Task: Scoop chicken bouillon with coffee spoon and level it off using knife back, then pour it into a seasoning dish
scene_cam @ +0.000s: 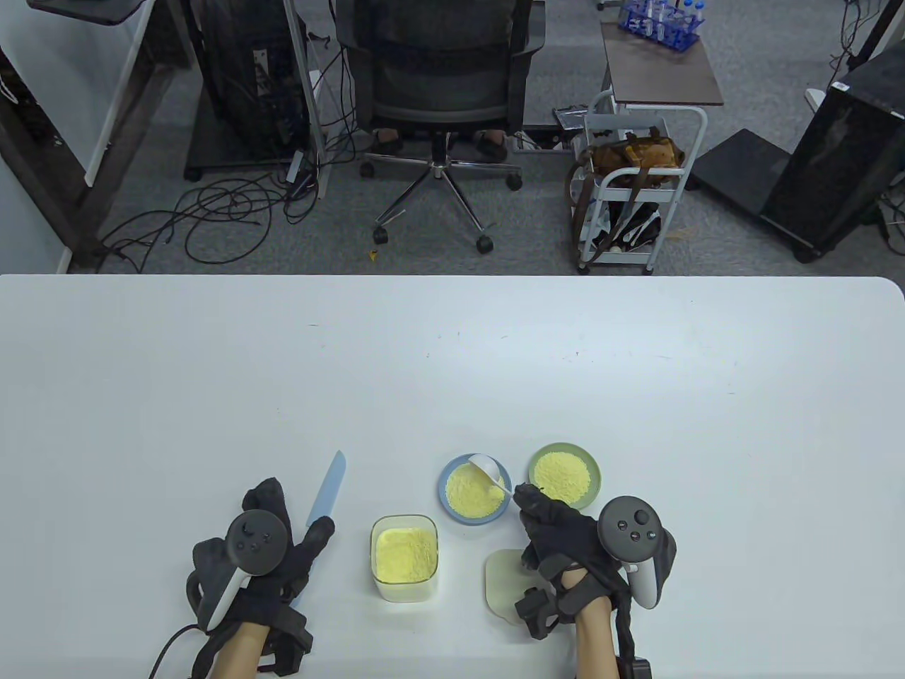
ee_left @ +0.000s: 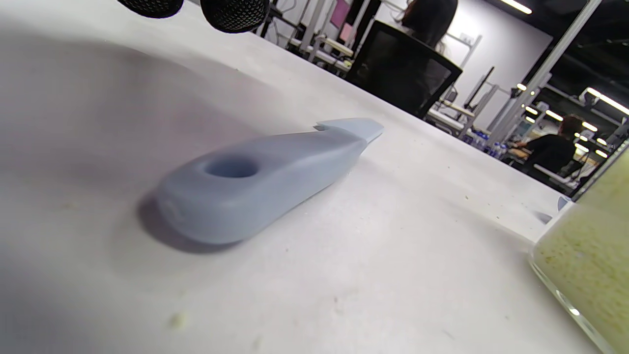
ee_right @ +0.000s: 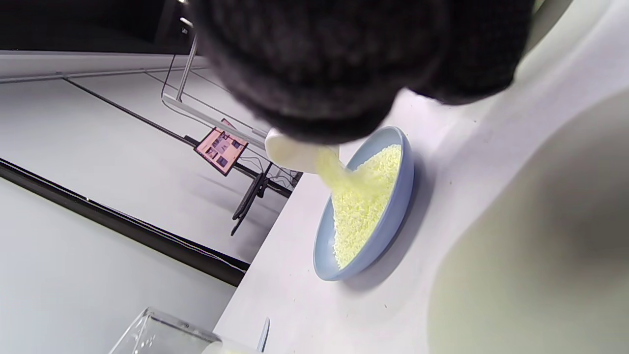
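Note:
My right hand (scene_cam: pixel 529 499) pinches the handle of a white coffee spoon (scene_cam: pixel 486 469) and tips it over the blue seasoning dish (scene_cam: pixel 444 488). Yellow chicken bouillon (ee_right: pixel 344 182) streams from the spoon (ee_right: pixel 292 151) onto the heap in that blue dish (ee_right: pixel 393 221). The light blue knife (scene_cam: pixel 329 486) lies flat on the table at the left, blade pointing away. My left hand (scene_cam: pixel 286 541) rests over its handle end. In the left wrist view the handle (ee_left: pixel 260 182) lies free on the table, with my fingertips (ee_left: pixel 236 12) above it and nothing curled round it.
A square glass container (scene_cam: pixel 404 559) of bouillon stands between my hands and shows at the right edge (ee_left: pixel 589 255) of the left wrist view. A green dish (scene_cam: pixel 592 467) of bouillon sits right of the blue one. A pale lid (scene_cam: pixel 503 576) lies under my right hand.

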